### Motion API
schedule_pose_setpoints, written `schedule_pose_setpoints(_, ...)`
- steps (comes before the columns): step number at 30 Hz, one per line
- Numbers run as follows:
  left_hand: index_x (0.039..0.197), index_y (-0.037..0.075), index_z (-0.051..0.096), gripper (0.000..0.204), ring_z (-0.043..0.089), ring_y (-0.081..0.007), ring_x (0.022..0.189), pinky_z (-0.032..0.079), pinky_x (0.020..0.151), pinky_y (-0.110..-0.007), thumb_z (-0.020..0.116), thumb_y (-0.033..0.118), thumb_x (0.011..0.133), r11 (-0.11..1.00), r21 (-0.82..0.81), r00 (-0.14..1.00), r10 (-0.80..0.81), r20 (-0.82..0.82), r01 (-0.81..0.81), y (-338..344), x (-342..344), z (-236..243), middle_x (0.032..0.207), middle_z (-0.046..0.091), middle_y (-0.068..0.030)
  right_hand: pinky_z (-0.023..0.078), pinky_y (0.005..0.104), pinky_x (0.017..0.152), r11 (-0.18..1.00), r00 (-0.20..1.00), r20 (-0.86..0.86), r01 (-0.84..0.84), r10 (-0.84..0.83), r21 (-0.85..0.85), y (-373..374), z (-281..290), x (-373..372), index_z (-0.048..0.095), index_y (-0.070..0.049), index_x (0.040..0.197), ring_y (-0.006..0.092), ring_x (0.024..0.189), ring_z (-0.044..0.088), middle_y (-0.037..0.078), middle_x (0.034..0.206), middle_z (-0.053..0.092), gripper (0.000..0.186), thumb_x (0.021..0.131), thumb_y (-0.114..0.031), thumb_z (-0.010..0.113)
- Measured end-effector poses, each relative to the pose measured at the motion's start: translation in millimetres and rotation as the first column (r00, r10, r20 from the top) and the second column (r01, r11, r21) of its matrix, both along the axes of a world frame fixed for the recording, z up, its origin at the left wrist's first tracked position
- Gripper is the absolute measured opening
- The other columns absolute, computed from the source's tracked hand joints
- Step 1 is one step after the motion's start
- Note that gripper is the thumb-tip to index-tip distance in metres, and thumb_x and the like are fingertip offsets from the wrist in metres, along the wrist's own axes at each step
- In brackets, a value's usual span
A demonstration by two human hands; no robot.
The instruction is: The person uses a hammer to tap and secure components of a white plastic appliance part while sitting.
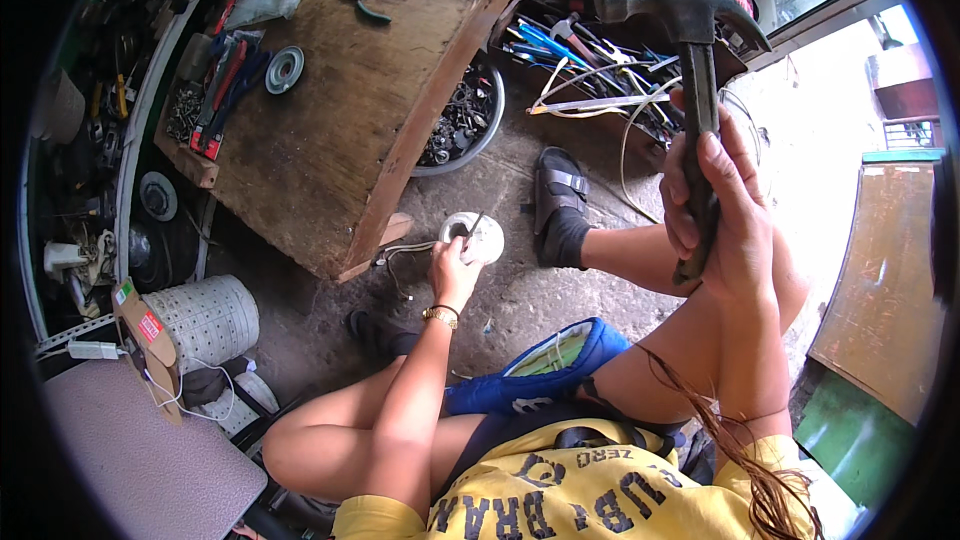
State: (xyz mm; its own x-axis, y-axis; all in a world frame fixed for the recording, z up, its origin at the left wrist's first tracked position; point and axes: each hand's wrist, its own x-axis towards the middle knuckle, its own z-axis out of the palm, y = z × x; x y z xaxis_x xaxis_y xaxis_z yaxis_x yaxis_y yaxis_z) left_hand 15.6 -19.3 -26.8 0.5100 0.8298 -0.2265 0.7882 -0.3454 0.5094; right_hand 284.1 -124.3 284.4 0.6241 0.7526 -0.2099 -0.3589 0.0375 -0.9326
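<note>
On the floor [520,315], just beyond the fingers [451,256] of the left hand [456,283], sits a round white piece [488,238], with pale wires [410,248] running off to their left. Those fingers are closed around a thin, dark tool [475,225] that stands up at a tilt over the white piece; whether its lower end touches it cannot be told. Well up and to the right, the fingers [681,223] of the right hand [738,230] are wrapped tightly around the handle of a claw hammer [701,90], its head raised above them. Ahead and left of the left fingers stands a wooden table [310,140] with green-handled pliers [372,2] on it. Ahead of them, beside the table, a bowl [494,128] holds small dark parts [455,120]; farther ahead and right lies a heap of assorted tools [590,55].
</note>
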Motion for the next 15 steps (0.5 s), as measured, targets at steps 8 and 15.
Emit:
schedule_pose_setpoints(8, 0.094, 0.011, 0.060, 0.032, 0.058, -0.0310, 0.103, 0.050, 0.081, -0.043, 0.081, 0.019, 0.071, 0.970, 0.095, 0.974, -0.224, -0.011, 0.224, -3.2, -5.5, -23.1, 0.095, 0.067, -0.0067, 0.034, 0.0165, 0.041, 0.997, 0.998, -0.042, 0.055, -0.052, 0.055, 1.1, 1.1, -3.4, 0.047, -0.007, 0.137, 0.0039, 0.046, 0.042, 0.003, 0.072, 0.051, 0.040, 0.101, -0.023, 0.055)
schedule_pose_setpoints(15, 0.097, 0.010, 0.059, 0.032, 0.056, -0.0317, 0.106, 0.050, 0.084, -0.042, 0.079, 0.019, 0.073, 0.945, 0.113, 0.951, -0.305, -0.045, 0.308, -3.0, -2.0, -26.4, 0.097, 0.065, -0.0075, 0.038, 0.0171, 0.038, 0.998, 1.000, 0.012, -0.009, 0.008, 0.064, 0.8, 1.5, -1.4, 0.033, -0.001, 0.145, 0.0059, 0.045, 0.044, 0.006, 0.075, 0.048, 0.047, 0.104, -0.022, 0.045)
